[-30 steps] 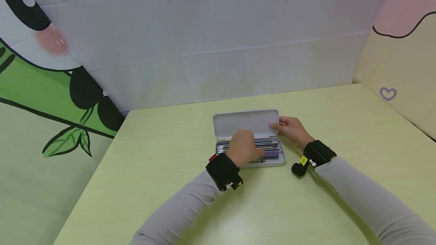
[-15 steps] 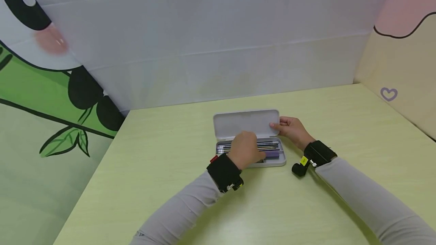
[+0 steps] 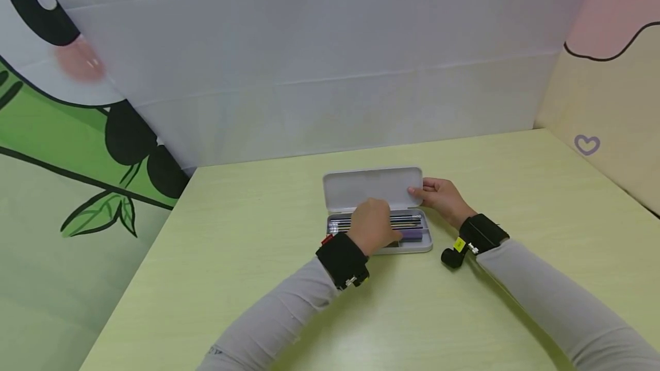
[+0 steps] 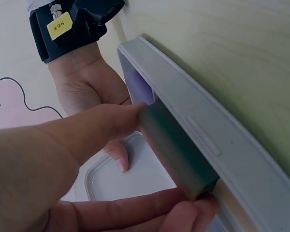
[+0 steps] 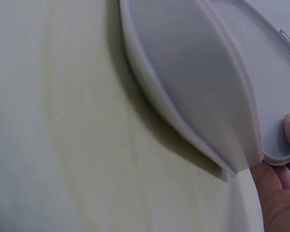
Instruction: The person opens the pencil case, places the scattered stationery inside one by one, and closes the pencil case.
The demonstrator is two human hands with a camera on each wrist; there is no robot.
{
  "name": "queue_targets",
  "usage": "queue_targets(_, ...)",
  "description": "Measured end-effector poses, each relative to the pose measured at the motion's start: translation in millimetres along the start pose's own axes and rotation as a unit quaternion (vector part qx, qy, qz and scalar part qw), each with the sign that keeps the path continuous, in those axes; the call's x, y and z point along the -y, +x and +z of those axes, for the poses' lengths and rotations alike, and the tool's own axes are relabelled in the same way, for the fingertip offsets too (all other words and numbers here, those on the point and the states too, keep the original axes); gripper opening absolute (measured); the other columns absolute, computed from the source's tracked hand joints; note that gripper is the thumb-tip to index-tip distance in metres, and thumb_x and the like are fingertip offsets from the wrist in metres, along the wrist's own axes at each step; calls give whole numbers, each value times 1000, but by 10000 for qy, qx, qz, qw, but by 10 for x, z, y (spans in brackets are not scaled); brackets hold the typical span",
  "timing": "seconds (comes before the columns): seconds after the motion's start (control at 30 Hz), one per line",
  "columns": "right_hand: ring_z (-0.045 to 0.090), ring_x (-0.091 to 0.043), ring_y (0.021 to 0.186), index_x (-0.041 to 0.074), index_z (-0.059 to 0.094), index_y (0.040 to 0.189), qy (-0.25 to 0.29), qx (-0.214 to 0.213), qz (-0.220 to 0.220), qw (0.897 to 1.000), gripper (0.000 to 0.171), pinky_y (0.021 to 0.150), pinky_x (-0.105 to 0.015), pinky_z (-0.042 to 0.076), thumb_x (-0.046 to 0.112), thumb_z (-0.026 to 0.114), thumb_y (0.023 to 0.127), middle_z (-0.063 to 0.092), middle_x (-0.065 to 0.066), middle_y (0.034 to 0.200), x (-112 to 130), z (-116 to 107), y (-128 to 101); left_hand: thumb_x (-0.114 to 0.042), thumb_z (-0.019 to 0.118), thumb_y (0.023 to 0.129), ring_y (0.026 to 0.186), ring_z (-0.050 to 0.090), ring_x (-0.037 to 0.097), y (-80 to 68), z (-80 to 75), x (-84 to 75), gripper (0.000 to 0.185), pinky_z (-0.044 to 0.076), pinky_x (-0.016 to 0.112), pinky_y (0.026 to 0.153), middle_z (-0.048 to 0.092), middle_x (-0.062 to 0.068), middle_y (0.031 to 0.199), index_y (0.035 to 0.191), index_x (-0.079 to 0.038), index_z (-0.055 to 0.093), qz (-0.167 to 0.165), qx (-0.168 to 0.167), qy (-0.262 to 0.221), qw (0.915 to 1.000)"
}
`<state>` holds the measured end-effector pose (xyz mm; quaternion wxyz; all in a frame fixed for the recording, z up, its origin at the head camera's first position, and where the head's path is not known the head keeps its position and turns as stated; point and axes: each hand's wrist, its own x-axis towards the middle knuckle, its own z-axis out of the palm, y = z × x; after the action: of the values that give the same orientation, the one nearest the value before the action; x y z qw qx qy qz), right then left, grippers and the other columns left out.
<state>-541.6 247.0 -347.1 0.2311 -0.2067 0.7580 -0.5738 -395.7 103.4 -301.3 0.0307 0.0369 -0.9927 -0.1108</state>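
An open pencil case (image 3: 427, 246) lies on the table, its pale lid (image 3: 371, 189) raised at the back. Inside are several pencils (image 3: 407, 222) and a purple block (image 3: 411, 235). My left hand (image 3: 368, 227) reaches down into the front of the case. In the left wrist view its thumb and fingers pinch a dark green block (image 4: 176, 145) by its two ends, close against the case's wall (image 4: 188, 104). My right hand (image 3: 444, 200) holds the lid's right edge, thumb on the inner face; the right wrist view shows part of this hand (image 5: 280, 203) at the lid.
A pale wooden-look table (image 3: 247, 233) spreads around the case. Behind it hangs a whitish backdrop (image 3: 335, 90), with a cartoon panel (image 3: 62, 130) at left and a beige and pink panel (image 3: 608, 102) at right.
Almost nothing differs. My left hand has shifted very slightly to the right inside the case; my right hand stays on the lid.
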Motion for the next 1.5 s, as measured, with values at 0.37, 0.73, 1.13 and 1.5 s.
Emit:
queue_targets(0.37, 62, 7, 85, -7, 48, 136, -103, 25, -56, 9999, 53, 80, -14, 53, 22, 62, 94, 68, -5, 118, -12, 45, 48, -50, 71, 82, 53, 40, 10, -30, -147, 184, 50, 28, 22, 47, 40, -3, 59, 61, -9, 50, -88, -134, -313, 9994)
queue_targets(0.73, 61, 6, 88, -6, 47, 138, -232, 119, 10, 9997, 53, 84, -15, 53, 22, 61, 95, 49, -27, 139, 28, 72, 83, -33, 66, 90, 53, 50, 17, 79, -404, 1037, 41, 42, 27, 55, 55, 8, 59, 66, 0, 62, -956, -2110, -1878, 9545)
queue_targets(1.13, 59, -5, 105, -3, 41, 143, -428, 53, 104, 9990, 69, 96, -23, 51, 45, 54, 95, 46, -25, 144, 56, -128, -43, -26, 46, 102, 121, 59, 33, 335, -17, 1554, 43, 48, 39, 103, 58, 25, 131, 132, 4, 54, -1064, -62, -5317, 8402)
queue_targets(1.5, 58, -15, 111, -3, 36, 146, -574, -98, 242, 9980, 73, 101, -29, 49, 52, 42, 97, 45, -27, 144, 122, -311, -120, -23, 54, 99, 106, 66, 23, 408, 37, 1419, 38, 51, 38, 99, 61, 24, 126, 125, 3, 60, -708, -243, -5489, 8325)
